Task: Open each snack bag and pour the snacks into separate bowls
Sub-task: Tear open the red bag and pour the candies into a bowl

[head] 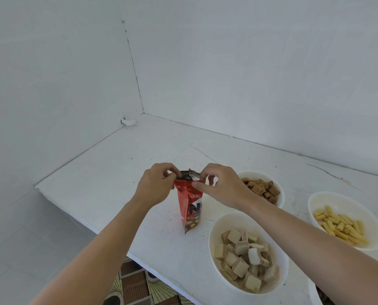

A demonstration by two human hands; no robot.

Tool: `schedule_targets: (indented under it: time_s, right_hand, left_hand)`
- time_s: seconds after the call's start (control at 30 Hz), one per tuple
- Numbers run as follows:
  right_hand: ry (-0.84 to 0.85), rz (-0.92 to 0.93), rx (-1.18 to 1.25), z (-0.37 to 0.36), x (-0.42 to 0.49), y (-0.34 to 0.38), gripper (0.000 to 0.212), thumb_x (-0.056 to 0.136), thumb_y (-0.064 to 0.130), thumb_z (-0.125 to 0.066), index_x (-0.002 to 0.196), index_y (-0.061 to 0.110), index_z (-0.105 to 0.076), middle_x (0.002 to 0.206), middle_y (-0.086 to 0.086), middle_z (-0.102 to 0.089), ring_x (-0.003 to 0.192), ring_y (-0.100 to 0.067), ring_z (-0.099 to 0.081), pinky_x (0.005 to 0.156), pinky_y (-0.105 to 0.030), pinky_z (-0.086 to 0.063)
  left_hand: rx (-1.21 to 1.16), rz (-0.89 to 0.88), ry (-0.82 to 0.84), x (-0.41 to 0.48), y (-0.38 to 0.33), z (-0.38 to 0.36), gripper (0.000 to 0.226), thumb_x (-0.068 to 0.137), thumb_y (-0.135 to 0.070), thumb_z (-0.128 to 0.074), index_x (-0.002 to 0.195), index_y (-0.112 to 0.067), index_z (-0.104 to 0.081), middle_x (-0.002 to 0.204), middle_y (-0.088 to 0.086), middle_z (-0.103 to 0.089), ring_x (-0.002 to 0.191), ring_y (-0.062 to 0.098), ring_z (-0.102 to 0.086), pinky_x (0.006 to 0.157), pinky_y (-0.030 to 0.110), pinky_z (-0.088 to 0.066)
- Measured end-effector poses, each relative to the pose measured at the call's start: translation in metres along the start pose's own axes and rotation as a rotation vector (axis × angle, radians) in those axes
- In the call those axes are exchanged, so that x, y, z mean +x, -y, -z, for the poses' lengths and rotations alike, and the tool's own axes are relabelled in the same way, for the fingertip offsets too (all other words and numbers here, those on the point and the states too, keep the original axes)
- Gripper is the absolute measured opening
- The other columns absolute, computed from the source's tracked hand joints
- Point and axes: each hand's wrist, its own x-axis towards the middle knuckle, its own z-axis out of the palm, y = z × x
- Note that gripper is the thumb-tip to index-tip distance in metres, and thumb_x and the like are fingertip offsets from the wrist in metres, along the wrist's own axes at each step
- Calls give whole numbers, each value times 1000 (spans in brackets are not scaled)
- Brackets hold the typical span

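- Three bowls are seen filled, and the nearest bowl [245,221], by the table's front edge on the right, is heaped with pale wafer cubes [243,258].
- A white curved rim [313,291] is cut off at the lower right corner. Whether it is a free bowl cannot be told.
- Further right, a second bowl [342,201] is partly filled with yellow sticks [342,225].
- The red snack bag [189,208] is stood upright on the white table [117,172], just left of the wafer bowl and apart from it.
- Its top is held from both sides. The left lip is pinched between the curled fingers and thumb of the left hand [157,186]. The right lip is pinched by the thumb and forefinger of the right hand [223,186], whose other fingers are loosely bent.
- The mouth [187,175] is drawn apart so that the silver lining is shown, and the seal is judged at least partly open.
- The bag is judged light, thin and crinkly, with a slick film that gives little stiffness, so it could be toppled easily if released.
- For pouring, it is best gripped low on the body with one hand while the lip is steadied by the other. The contents are not seen, but small sweets like those pictured on the front would be expected to roll and bounce.
- Furthest back, beyond the right hand, a third bowl [256,175] of brown pillow pieces [263,188] is set.
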Motion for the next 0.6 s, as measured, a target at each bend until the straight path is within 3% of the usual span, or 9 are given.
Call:
schedule_targets:
  time_s: [0.23,0.4,0.5,0.6]
  right_hand:
    - [11,119,79,-5,-9,1,17,81,32,-80,96,26,-74,95,9,-63,85,-13,-56,70,-31,-51]
    - [18,143,72,-3,-16,-5,10,85,28,-79,91,23,-72,84,14,-60,68,-9,-43,66,-35,-45]
    - [41,203,-23,-6,-17,-1,11,88,29,-75,93,21,-71,86,16,-60,77,-5,-47,69,-22,-39]
    - [67,315,-192,-8,-14,6,11,87,33,-73,91,24,-68,88,16,-62,91,-6,-47,80,-29,-44]
  left_hand:
    - [3,-38,38,-8,-4,1,19,97,-13,-52,90,-26,-63,74,1,-73,76,22,-73,59,30,-52]
    - [-38,6,37,-8,6,9,15,98,-10,-52,94,-23,-55,78,4,-73,76,20,-73,62,27,-52]
    - [-62,30,16,-7,8,11,15,99,-9,-52,91,-20,-58,77,5,-75,74,15,-73,66,27,-54]
    - [-94,19,-1,-13,7,5,14,100,-12,-52,92,-20,-60,77,2,-74,68,8,-70,63,23,-48]
